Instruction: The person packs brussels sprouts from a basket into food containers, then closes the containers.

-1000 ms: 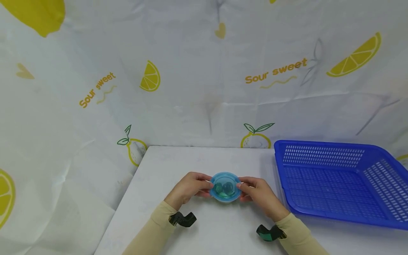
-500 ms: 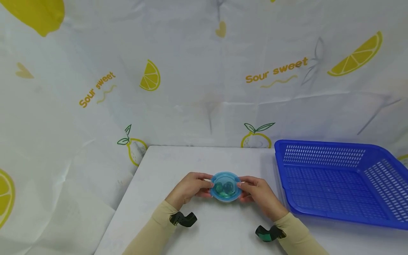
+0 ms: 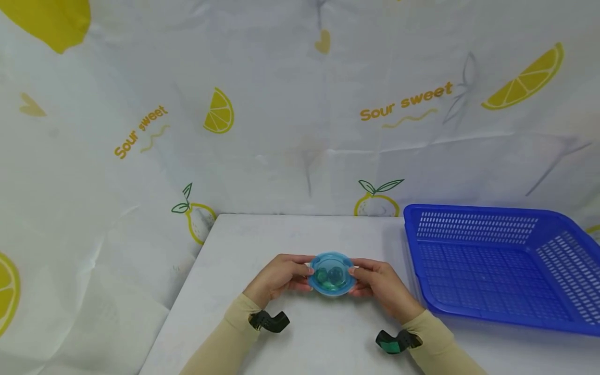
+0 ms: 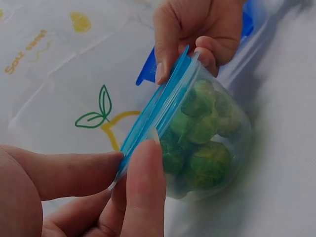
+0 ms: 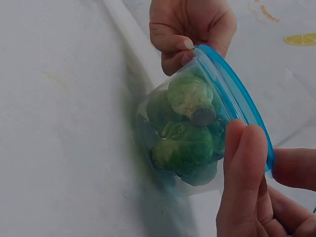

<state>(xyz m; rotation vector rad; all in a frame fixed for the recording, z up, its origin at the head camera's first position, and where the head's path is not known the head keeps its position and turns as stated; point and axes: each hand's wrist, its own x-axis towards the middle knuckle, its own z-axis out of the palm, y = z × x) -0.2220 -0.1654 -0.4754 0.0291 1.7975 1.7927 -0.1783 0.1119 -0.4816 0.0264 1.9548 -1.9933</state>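
A small clear plastic tub with a round blue lid is held between both hands, close over the white table. Several Brussels sprouts show through its wall. My left hand pinches the lid's rim on the left side, thumb on one face and fingers on the other. On the opposite side my right hand grips the rim in the same way. In the right wrist view the blue lid stands tilted on the tub's mouth, its edge between the fingers and thumb.
At the right of the table stands a large blue plastic basket with slotted walls. Behind and to the left hangs a white cloth printed with lemons. Each wrist carries a black strap-on mount.
The hands keep their grip on the tub's rim, almost in the same place. The head view has shifted very slightly.
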